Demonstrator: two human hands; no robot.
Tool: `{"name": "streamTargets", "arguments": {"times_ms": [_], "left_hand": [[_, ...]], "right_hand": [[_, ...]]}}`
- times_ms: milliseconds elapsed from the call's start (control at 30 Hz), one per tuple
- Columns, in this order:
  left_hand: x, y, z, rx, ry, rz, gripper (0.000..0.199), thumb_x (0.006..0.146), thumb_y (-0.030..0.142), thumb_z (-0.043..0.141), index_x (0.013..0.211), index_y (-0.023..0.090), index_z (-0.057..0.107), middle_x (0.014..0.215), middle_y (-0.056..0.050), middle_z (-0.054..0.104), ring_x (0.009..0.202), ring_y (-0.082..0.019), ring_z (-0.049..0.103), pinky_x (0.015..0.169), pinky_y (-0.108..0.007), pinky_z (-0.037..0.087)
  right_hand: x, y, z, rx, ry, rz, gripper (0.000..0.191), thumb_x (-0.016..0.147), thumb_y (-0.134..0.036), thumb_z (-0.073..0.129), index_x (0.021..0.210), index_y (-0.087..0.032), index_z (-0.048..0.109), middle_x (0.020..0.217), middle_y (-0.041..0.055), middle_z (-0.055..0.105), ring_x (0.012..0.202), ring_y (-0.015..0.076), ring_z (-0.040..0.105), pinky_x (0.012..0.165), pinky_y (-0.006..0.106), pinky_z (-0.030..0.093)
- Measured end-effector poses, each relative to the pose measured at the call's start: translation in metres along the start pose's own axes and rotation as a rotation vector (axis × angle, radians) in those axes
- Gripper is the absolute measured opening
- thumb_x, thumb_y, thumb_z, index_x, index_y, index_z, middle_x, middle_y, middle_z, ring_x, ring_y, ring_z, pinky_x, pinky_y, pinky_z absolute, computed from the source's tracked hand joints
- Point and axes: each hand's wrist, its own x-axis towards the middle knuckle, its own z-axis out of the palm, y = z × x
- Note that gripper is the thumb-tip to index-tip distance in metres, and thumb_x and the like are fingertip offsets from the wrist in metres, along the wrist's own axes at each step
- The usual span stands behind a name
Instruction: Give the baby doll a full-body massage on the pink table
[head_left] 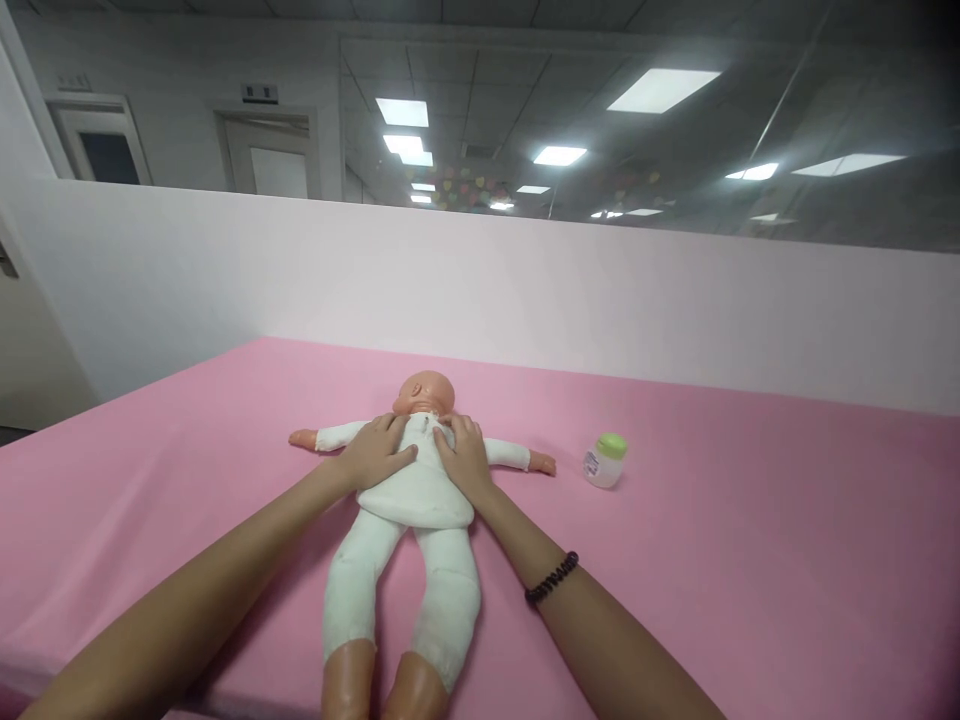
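A baby doll (420, 500) with a white cloth body lies face down, or with its head turned to the left, on the pink sheet (712, 560). Its arms stretch out to both sides, and its legs point toward me. My left hand (379, 452) rests flat on the left side of its upper torso, fingers extended. On the right side of the torso, my right hand (463, 458) lies with fingers stretched toward the shoulder. Neither hand grips anything. A clear jar with a green lid (606, 462) stands beyond the doll's right-hand arm, apart from both hands.
Behind the pink surface rises a low white wall (480, 280) with a glass pane (637, 140) above it, showing ceiling lights. Doors (270, 160) appear at the back left. A black coiled band (552, 578) circles my right wrist.
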Motion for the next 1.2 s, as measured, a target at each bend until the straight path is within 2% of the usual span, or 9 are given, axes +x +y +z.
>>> {"name": "streamTargets", "arguments": {"times_ms": [67, 133, 233, 367, 467, 633, 867, 1033, 1200], "left_hand": [[0.008, 0.003, -0.005, 0.097, 0.054, 0.001, 0.038, 0.097, 0.043, 0.036, 0.111, 0.015, 0.059, 0.105, -0.014, 0.064, 0.1, -0.031, 0.06, 0.092, -0.048, 0.045], [0.019, 0.003, -0.003, 0.156, 0.13, 0.013, 0.033, 0.099, 0.035, 0.032, 0.101, 0.016, 0.06, 0.096, -0.012, 0.063, 0.093, -0.029, 0.06, 0.088, -0.046, 0.046], [0.031, -0.006, 0.009, 0.128, 0.223, 0.107, 0.025, 0.098, 0.026, 0.036, 0.102, 0.017, 0.058, 0.101, -0.012, 0.062, 0.095, -0.026, 0.059, 0.088, -0.042, 0.047], [0.031, -0.018, 0.024, -0.003, 0.286, 0.221, 0.02, 0.096, 0.028, 0.046, 0.111, 0.019, 0.057, 0.117, -0.011, 0.062, 0.105, -0.025, 0.059, 0.093, -0.041, 0.047], [0.027, -0.019, 0.023, -0.029, 0.261, 0.24, 0.019, 0.096, 0.028, 0.05, 0.11, 0.02, 0.06, 0.119, -0.009, 0.063, 0.105, -0.025, 0.06, 0.092, -0.04, 0.047], [0.029, -0.015, 0.021, 0.069, 0.218, 0.235, 0.017, 0.097, 0.022, 0.047, 0.103, 0.02, 0.062, 0.107, -0.008, 0.065, 0.097, -0.024, 0.061, 0.082, -0.037, 0.047], [0.02, -0.009, 0.012, 0.077, 0.291, 0.275, 0.02, 0.099, 0.022, 0.042, 0.097, 0.019, 0.061, 0.098, -0.008, 0.063, 0.09, -0.022, 0.059, 0.084, -0.037, 0.046], [0.011, 0.005, -0.005, -0.003, 0.151, 0.214, 0.015, 0.092, 0.024, 0.052, 0.097, 0.02, 0.066, 0.094, -0.007, 0.065, 0.092, -0.022, 0.06, 0.08, -0.035, 0.048], [0.011, 0.008, -0.009, 0.03, 0.02, 0.155, 0.02, 0.087, 0.021, 0.052, 0.1, 0.02, 0.068, 0.097, -0.007, 0.067, 0.093, -0.023, 0.062, 0.081, -0.036, 0.05]], "right_hand": [[-0.002, 0.008, -0.003, 0.052, 0.018, -0.077, 0.017, 0.093, -0.027, 0.054, 0.102, -0.017, 0.065, 0.104, 0.0095, 0.067, 0.102, 0.0246, 0.057, 0.097, 0.041, 0.044], [-0.002, 0.011, -0.004, 0.084, 0.031, -0.127, 0.016, 0.093, -0.024, 0.053, 0.1, -0.018, 0.067, 0.102, 0.0087, 0.069, 0.1, 0.024, 0.058, 0.096, 0.041, 0.045], [0.001, 0.01, -0.001, 0.111, 0.023, -0.167, 0.017, 0.093, -0.021, 0.054, 0.102, -0.019, 0.068, 0.103, 0.008, 0.07, 0.101, 0.0232, 0.06, 0.096, 0.041, 0.046], [0.003, 0.007, 0.001, 0.087, -0.005, -0.149, 0.019, 0.09, -0.019, 0.059, 0.106, -0.017, 0.068, 0.106, 0.0091, 0.069, 0.103, 0.0237, 0.06, 0.097, 0.041, 0.046], [0.006, 0.003, 0.0, 0.042, -0.053, -0.12, 0.017, 0.089, -0.017, 0.06, 0.103, -0.016, 0.07, 0.101, 0.0092, 0.068, 0.1, 0.0236, 0.06, 0.095, 0.039, 0.047], [0.012, -0.004, -0.002, -0.044, -0.142, -0.1, 0.014, 0.09, -0.013, 0.058, 0.097, -0.015, 0.071, 0.097, 0.0085, 0.069, 0.097, 0.0231, 0.06, 0.093, 0.038, 0.047], [0.01, -0.021, -0.02, -0.068, -0.135, -0.184, 0.01, 0.09, -0.018, 0.061, 0.096, -0.015, 0.069, 0.097, 0.0087, 0.068, 0.096, 0.0229, 0.059, 0.091, 0.037, 0.046], [0.01, -0.037, -0.03, -0.028, -0.304, -0.102, 0.007, 0.084, -0.013, 0.062, 0.088, -0.016, 0.066, 0.094, 0.0067, 0.07, 0.088, 0.0203, 0.062, 0.083, 0.033, 0.047], [0.01, -0.039, -0.025, -0.056, -0.371, -0.019, 0.007, 0.086, -0.013, 0.06, 0.087, -0.015, 0.066, 0.097, 0.0079, 0.071, 0.092, 0.0201, 0.062, 0.084, 0.032, 0.045]]}}
